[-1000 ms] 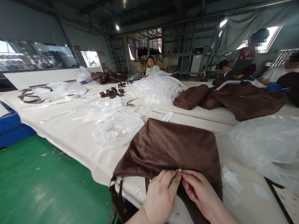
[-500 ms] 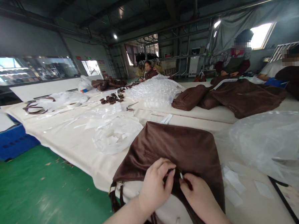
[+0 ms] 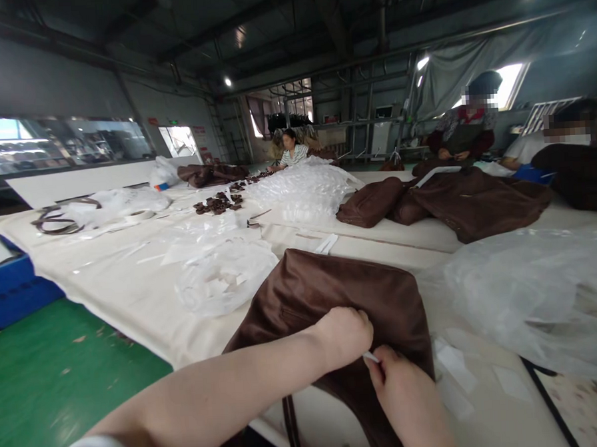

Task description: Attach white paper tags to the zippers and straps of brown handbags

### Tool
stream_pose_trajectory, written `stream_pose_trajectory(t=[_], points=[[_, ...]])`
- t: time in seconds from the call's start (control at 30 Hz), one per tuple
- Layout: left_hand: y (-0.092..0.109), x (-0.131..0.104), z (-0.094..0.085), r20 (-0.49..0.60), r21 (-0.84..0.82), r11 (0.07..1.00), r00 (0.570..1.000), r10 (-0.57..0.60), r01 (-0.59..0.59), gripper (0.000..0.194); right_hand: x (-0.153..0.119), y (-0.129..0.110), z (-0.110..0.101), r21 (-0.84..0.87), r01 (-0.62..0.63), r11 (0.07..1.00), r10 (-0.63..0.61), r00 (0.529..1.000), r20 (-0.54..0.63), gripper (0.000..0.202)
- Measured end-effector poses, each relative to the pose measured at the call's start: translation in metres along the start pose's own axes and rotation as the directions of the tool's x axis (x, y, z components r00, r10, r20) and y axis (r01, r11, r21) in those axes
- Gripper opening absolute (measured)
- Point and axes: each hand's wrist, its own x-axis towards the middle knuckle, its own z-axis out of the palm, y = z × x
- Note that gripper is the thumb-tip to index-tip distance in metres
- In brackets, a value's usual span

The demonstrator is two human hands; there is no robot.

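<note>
A brown leather bag (image 3: 351,274) lies on the table in front of me, with a zip slit on its face. My left hand (image 3: 347,334) is closed over the bag's middle, its fingertips curled under and hidden, so what they hold cannot be made out. Close beside it, my right hand (image 3: 404,385) pinches a small white strip (image 3: 370,357) between thumb and forefinger. The strip's far end runs up to my left hand. A dark strap (image 3: 291,427) hangs below my left forearm.
Crumpled clear plastic bags (image 3: 226,274) lie left of the bag, and a large plastic sheet (image 3: 527,291) lies right. More brown bags (image 3: 482,200) rest behind. White paper slips (image 3: 456,365) are near my right hand. Several people sit or stand around the table.
My left hand has moved right, closing up beside my right hand, with its forearm now across the bag's lower left. The right hand still pinches the white strip, now tilted.
</note>
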Motion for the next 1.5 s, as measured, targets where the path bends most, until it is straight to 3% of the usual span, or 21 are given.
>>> stream_pose_trajectory(t=[0.17,0.3,0.47,0.7,0.87,1.07,1.23,1.3,1.37,1.43,1.5], points=[[0.005,-0.006,0.011,-0.008,0.020,1.000,1.000,-0.003,0.003,0.018,0.000,0.004,0.003,0.068,0.064,0.996,-0.060,0.996,-0.066,0.017],[-0.005,-0.009,0.018,-0.110,-0.062,0.998,0.994,0.014,-0.021,0.012,0.001,0.005,0.004,0.040,0.108,0.993,-0.101,0.985,-0.143,0.017],[-0.012,-0.016,0.018,-0.192,-0.206,0.978,0.981,-0.040,0.000,0.009,0.004,0.005,-0.001,-0.031,-0.064,0.997,0.059,0.988,-0.140,0.019],[-0.017,-0.017,0.023,-0.148,-0.286,0.958,0.987,-0.058,0.014,0.014,0.010,0.004,-0.003,-0.063,-0.135,0.989,0.131,0.989,-0.071,0.025],[-0.015,-0.016,0.032,-0.159,-0.309,0.947,0.978,-0.135,0.081,0.017,0.007,-0.003,-0.006,-0.080,-0.095,0.992,0.091,0.994,-0.053,0.026],[-0.002,-0.011,0.038,-0.144,-0.250,0.946,0.958,-0.247,0.207,0.016,-0.004,-0.017,-0.004,-0.143,0.093,0.985,-0.099,0.994,-0.036,0.023],[0.002,-0.004,0.031,-0.105,-0.279,0.916,0.939,-0.327,0.287,0.022,-0.004,-0.017,-0.001,-0.135,0.085,0.987,-0.089,0.996,-0.026,0.023],[-0.002,-0.014,0.025,-0.128,-0.331,0.916,0.951,-0.283,0.228,0.031,-0.003,-0.015,-0.001,-0.111,0.072,0.991,-0.074,0.997,-0.008,0.024],[-0.010,-0.032,0.022,-0.201,-0.394,0.904,0.945,-0.259,0.164,0.056,-0.004,-0.014,-0.001,-0.091,0.070,0.993,-0.070,0.998,0.004,0.024],[-0.020,-0.056,0.028,-0.261,-0.419,0.890,0.915,-0.308,0.180,0.089,-0.004,-0.013,-0.001,-0.091,0.081,0.993,-0.083,0.996,-0.018,0.024],[-0.029,-0.077,0.042,-0.263,-0.399,0.880,0.887,-0.379,0.257,0.109,-0.005,-0.014,-0.001,-0.090,0.112,0.990,-0.120,0.989,-0.088,0.023]])
